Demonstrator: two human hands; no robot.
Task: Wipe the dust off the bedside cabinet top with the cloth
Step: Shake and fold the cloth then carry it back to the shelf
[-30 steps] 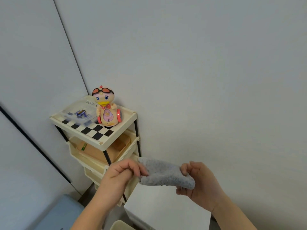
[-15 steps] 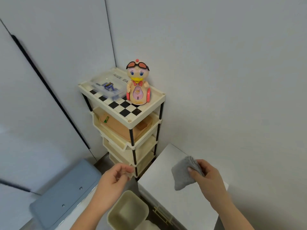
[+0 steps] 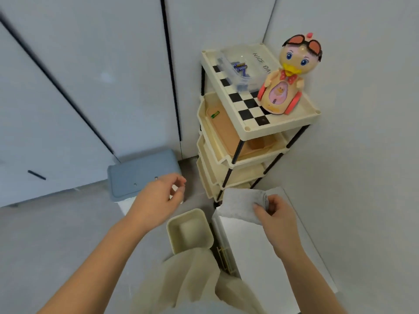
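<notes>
A low white bedside cabinet stands against the right wall, seen from above. My right hand pinches a grey cloth by its right edge and holds it over the cabinet top's far left corner; whether the cloth touches the top I cannot tell. My left hand hovers to the left over the floor, fingers loosely curled and holding nothing.
A cream tiered rack with a checkered top stands in the corner behind the cabinet, bearing a duck toy and a clear box. A cream bin sits left of the cabinet, a blue-grey stool further left.
The view has tilted down and swung left. My right hand has lowered the cloth onto or just above the cabinet's far corner, spreading it flatter. My left hand stays off the cloth.
</notes>
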